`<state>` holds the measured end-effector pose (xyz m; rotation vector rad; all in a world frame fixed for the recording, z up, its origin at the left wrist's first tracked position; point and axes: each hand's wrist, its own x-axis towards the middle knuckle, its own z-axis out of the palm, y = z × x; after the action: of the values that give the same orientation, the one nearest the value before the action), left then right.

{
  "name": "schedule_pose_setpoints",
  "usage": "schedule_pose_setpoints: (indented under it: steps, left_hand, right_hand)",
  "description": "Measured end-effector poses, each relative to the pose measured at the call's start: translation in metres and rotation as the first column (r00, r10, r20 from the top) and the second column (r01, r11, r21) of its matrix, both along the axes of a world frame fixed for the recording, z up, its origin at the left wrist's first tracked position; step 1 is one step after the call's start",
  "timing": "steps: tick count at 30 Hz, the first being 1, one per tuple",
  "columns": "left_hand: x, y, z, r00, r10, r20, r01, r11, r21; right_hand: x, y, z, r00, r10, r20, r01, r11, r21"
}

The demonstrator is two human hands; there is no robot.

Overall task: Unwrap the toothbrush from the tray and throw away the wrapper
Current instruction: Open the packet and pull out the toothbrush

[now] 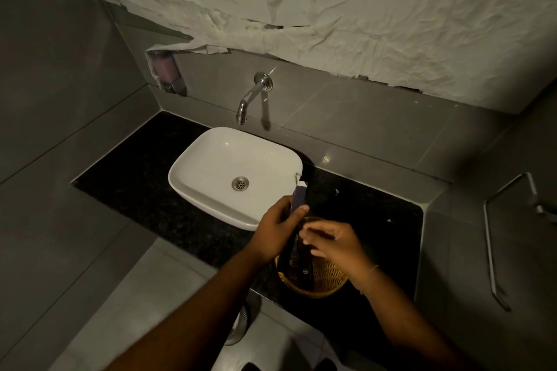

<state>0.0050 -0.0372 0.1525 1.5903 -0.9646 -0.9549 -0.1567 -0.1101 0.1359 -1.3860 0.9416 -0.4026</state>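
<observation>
I see my left hand (278, 230) raised over the counter (144, 178) just right of the sink (211, 159), its thumb and fingers pinched around a slim purple wrapper (298, 194) that stands nearly upright, its torn pale top end level with the sink's right rim. My right hand (334, 245) sits just beside it, lower and to the right, fingers curled in loosely; its fingertips meet a dark strip (303, 253) that runs down from the left hand, but I cannot tell whether they truly grip it or only touch it, and I cannot tell if that strip is the toothbrush or more wrapping. Both hands hover above a round wicker tray (316, 281) standing on the counter's front edge, with dark items lying in it that are too dim to name. A chrome tap (250, 96) juts from the tiled wall above the sink. A soap dispenser (164, 69) hangs at the left of that wall. Crumpled pale paper (331, 9) covers the wall higher up. A metal rail (497, 235) is fixed on the right wall. A few pale scraps (337, 191) lie on the counter behind the tray.
</observation>
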Motion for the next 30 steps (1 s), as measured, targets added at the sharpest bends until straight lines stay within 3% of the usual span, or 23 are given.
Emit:
schedule_pose_setpoints:
  steps: [3,6,10,15,20,27,30]
  left_hand:
    - [0.008,0.003,0.007,0.948,-0.156,0.277,0.137,0.987,0.088]
    - [0.015,0.001,0.019,0.73,-0.369,0.575,0.265,0.929,0.259]
    - [0.014,-0.006,0.037,0.499,-0.489,0.715,0.306,0.872,0.383]
    - [0.005,-0.016,0.054,0.333,-0.684,0.649,0.205,0.724,0.658]
    - [-0.003,-0.024,0.07,0.168,-0.774,0.61,0.113,0.63,0.768]
    - [-0.015,-0.027,0.097,0.091,-0.836,0.542,0.043,0.547,0.836]
    - [-0.016,-0.029,0.106,0.075,-0.836,0.544,0.024,0.547,0.837]
  right_hand:
    - [-0.006,-0.01,0.006,0.989,-0.149,0.004,0.147,0.984,0.104]
    - [-0.003,-0.016,0.01,0.979,-0.205,-0.006,0.203,0.96,0.192]
    - [0.008,-0.017,0.007,0.956,-0.293,-0.025,0.282,0.889,0.361]
    - [0.01,-0.01,-0.009,0.949,-0.294,-0.11,0.31,0.823,0.476]
    - [0.014,0.005,-0.023,0.965,-0.253,-0.07,0.244,0.768,0.592]
    - [0.019,0.027,-0.031,0.954,-0.281,-0.1,0.265,0.643,0.718]
    - [0.019,0.03,-0.029,0.963,-0.264,-0.057,0.22,0.644,0.733]
